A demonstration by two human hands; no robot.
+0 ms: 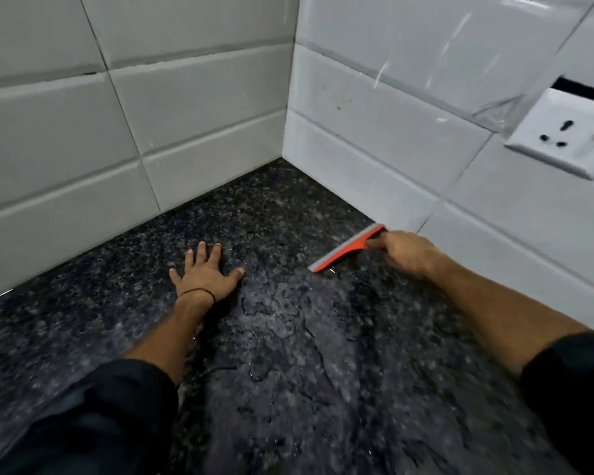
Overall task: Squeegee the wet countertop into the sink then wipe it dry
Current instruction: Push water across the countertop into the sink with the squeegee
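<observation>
Far left: white tiled wall meeting dark speckled countertop, that stretch looking duller and less pooled. Next, left hand spread flat, fingers splayed, palm pressed on the stone, grasping nothing, apparently bracing the body's lean. Just right of the thumb, sheets and rivulets of water glistening across the middle of the counter toward the near edge. Further right, orange squeegee with grey blade down on the stone, far end close to the foot of the right-hand wall, near end reaching into the puddle. Right hand clenched around its handle, knuckles up, fingers fully closed. Beyond, a white wall socket set in the tiles. Sink not in view, so its direction impossible to tell. Judged step: squeegeeing well under way, blade set deep near the corner for a stroke; wiping dry not yet begun, no cloth visible. Next move likely calling for steady downward pressure, blade kept flat against the stone, one long pull carrying the water sinkward without letting it slip round the blade ends.
</observation>
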